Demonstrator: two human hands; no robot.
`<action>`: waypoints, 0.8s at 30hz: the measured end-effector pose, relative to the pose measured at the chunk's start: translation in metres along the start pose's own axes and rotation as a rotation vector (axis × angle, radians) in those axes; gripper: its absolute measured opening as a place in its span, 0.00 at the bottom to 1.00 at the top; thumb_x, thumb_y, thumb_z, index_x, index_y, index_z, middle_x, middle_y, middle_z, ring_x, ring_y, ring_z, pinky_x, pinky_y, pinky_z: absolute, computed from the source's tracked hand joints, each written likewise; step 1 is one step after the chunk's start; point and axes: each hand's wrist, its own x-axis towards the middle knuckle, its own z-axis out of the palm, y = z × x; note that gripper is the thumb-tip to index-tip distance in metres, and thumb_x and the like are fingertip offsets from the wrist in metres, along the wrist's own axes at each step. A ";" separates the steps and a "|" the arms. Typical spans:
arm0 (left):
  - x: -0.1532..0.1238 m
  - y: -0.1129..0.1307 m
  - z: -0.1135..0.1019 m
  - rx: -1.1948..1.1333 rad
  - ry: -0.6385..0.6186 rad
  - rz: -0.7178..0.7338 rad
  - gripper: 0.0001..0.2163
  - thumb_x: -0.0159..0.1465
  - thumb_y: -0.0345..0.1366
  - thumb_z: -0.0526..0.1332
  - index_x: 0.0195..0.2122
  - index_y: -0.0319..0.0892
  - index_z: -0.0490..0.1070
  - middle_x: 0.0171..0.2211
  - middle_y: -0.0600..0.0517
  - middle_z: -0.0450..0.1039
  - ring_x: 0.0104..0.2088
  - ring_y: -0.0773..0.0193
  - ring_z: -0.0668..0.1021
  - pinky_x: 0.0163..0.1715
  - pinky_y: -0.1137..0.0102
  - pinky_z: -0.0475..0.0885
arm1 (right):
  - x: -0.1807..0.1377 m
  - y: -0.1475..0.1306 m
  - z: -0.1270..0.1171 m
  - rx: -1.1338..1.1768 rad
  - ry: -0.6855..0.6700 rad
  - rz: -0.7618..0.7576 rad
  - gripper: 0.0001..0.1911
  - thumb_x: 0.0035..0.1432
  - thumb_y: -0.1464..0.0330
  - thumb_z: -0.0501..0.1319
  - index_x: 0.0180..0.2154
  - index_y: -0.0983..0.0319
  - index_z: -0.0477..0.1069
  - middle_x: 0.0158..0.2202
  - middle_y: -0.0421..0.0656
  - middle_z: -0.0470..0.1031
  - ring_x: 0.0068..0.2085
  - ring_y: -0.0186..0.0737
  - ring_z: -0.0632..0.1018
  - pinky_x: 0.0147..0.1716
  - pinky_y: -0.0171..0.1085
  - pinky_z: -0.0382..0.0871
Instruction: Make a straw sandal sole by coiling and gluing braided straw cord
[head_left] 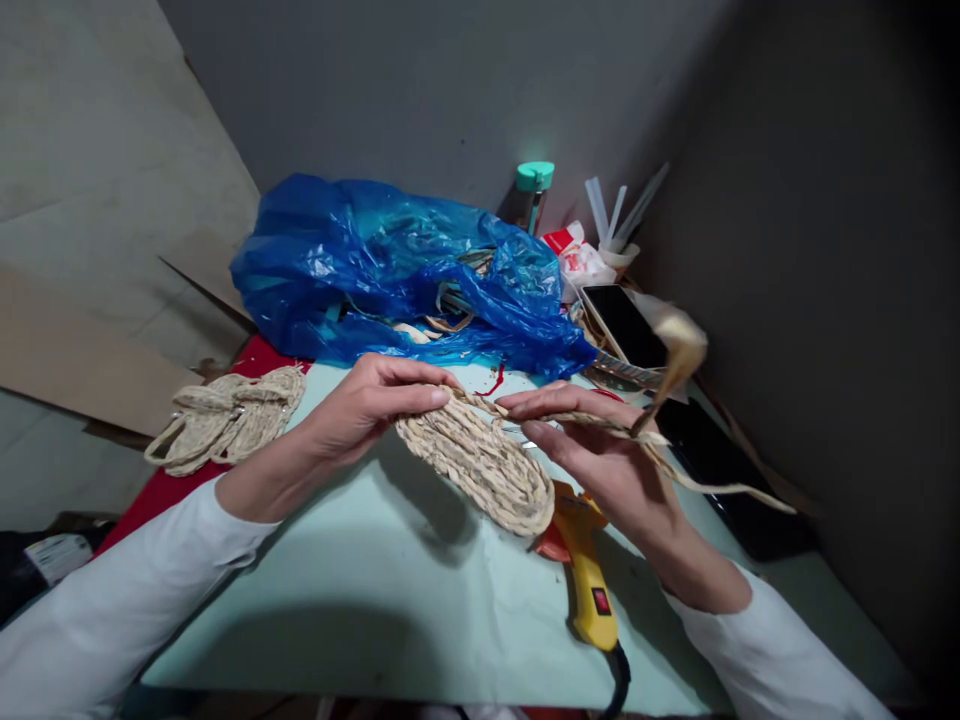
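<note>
An oval coil of braided straw (pixel 480 465), its rows laid side by side, hangs above the table between both hands. My left hand (pixel 375 405) pinches its upper left edge between thumb and fingers. From that edge a loose straw braid (pixel 570 418) runs to the right. My right hand (pixel 600 450) holds this braid between thumb and fingers, and its frayed end strands stick out past the hand. Below the coil's right end lies a yellow glue gun (pixel 589 585) with a red switch and a black cord.
Behind the hands a blue plastic bag (pixel 390 260) holds straw strips. Finished-looking braided pieces (pixel 232 415) lie at the left on red cloth. At the right are a phone (pixel 626 325), a dark flat object (pixel 727 480), a cup of glue sticks (pixel 619 255) and a green-lidded bottle (pixel 534 185). Walls stand close behind and right.
</note>
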 end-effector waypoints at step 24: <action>-0.008 0.005 -0.002 0.130 0.001 0.284 0.06 0.56 0.36 0.71 0.35 0.43 0.83 0.32 0.53 0.82 0.31 0.69 0.79 0.33 0.79 0.72 | -0.009 -0.015 0.005 -0.011 0.105 0.014 0.03 0.62 0.69 0.66 0.38 0.54 0.77 0.40 0.35 0.80 0.42 0.30 0.81 0.42 0.22 0.76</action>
